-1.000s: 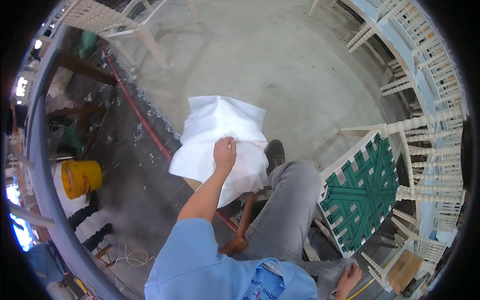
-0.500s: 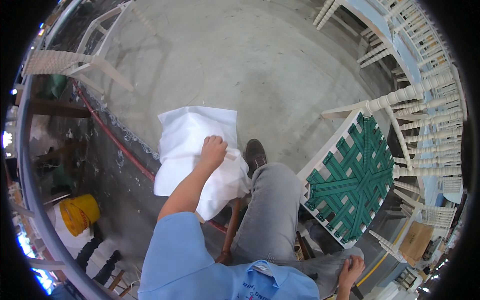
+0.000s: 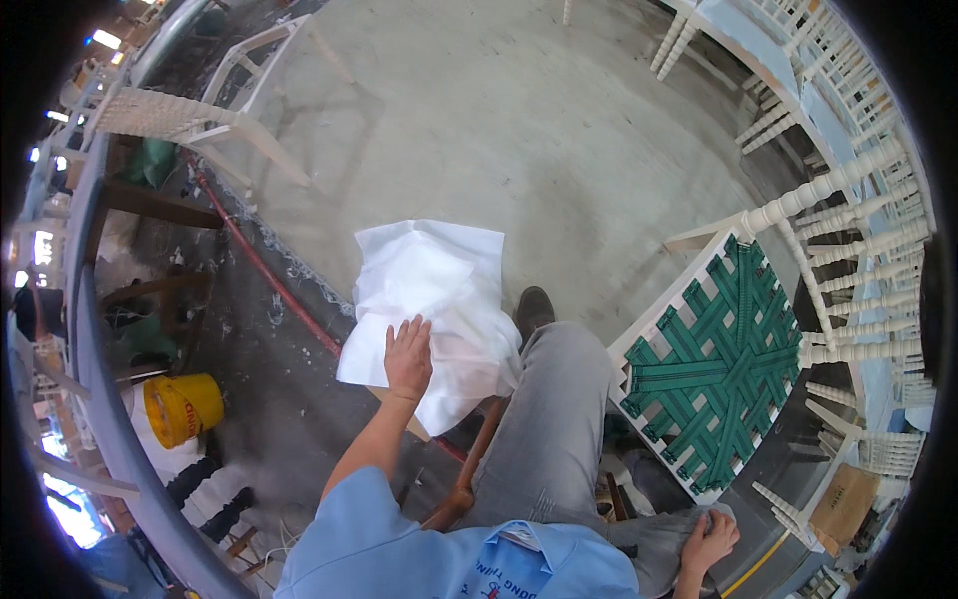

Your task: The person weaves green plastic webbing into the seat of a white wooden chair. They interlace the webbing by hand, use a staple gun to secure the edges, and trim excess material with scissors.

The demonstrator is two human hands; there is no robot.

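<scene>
A white sheet of thin cloth (image 3: 429,270), creased and draped over something beside my left leg, has its loose edges hanging down. My left hand (image 3: 407,357) lies flat on its near left part, fingers stretched out and holding nothing. What the sheet covers is mostly hidden; a tan edge shows below it. My right hand (image 3: 710,540) rests on my bent right knee with nothing in it, its fingers slightly bent and apart. To my right, nearest that hand, a white chair with a seat of woven green webbing (image 3: 738,364) lies tilted.
A white chair frame (image 3: 249,120) stands at the far left. Along the floor runs a red hose (image 3: 264,265), left of the sheet. A yellow bucket (image 3: 185,409) sits beyond a grey rail (image 3: 95,349). More turned white frames (image 3: 848,110) and a cardboard box (image 3: 844,507) line the right.
My left hand has gone from bent fingers at the sheet's middle to lying flat, nearer and farther left on it. The whole view has shifted slightly. My right hand stays on the knee.
</scene>
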